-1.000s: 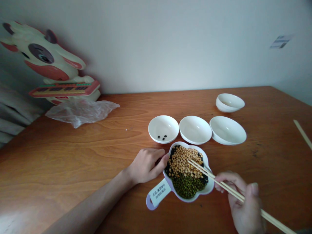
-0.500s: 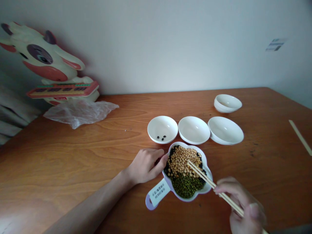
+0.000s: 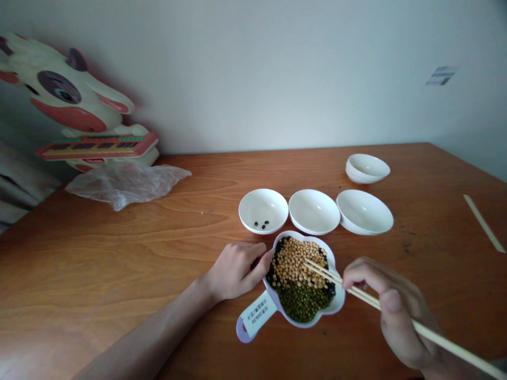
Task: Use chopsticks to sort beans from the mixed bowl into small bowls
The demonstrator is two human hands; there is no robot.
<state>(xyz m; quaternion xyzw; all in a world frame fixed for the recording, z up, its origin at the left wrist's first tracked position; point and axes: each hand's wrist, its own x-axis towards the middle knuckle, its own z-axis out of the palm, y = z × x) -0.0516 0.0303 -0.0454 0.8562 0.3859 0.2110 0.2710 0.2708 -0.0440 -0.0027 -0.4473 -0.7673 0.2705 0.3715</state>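
Note:
A white and purple scoop [image 3: 338, 305] with a labelled handle holds yellow beans [image 3: 295, 258], green beans [image 3: 303, 302] and black beans around the edges. My left hand [image 3: 240, 268] grips its left rim between thumb and fingers. In my right hand [image 3: 390, 306] is a pair of wooden chopsticks [image 3: 366, 297], their tips over the yellow beans, slightly apart; no bean is visibly lifted. Beyond the scoop, a left bowl [image 3: 263, 206] contains three black beans [image 3: 263, 226]. Beside it are a middle bowl [image 3: 314, 210] and a right bowl [image 3: 363, 210], with nothing visible inside.
Stacked white bowls [image 3: 367, 169] sit farther back on the wooden table [image 3: 158, 237]. A light strip [image 3: 484, 222] lies at the far right. Crumpled clear plastic [image 3: 127, 182] rests at the left, before a cow-shaped toy keyboard [image 3: 95, 116]. A wall stands behind.
My right hand has moved up and nearer the scoop, and the chopsticks lie at a flatter angle. The view has shifted slightly. My left hand keeps its grip on the rim.

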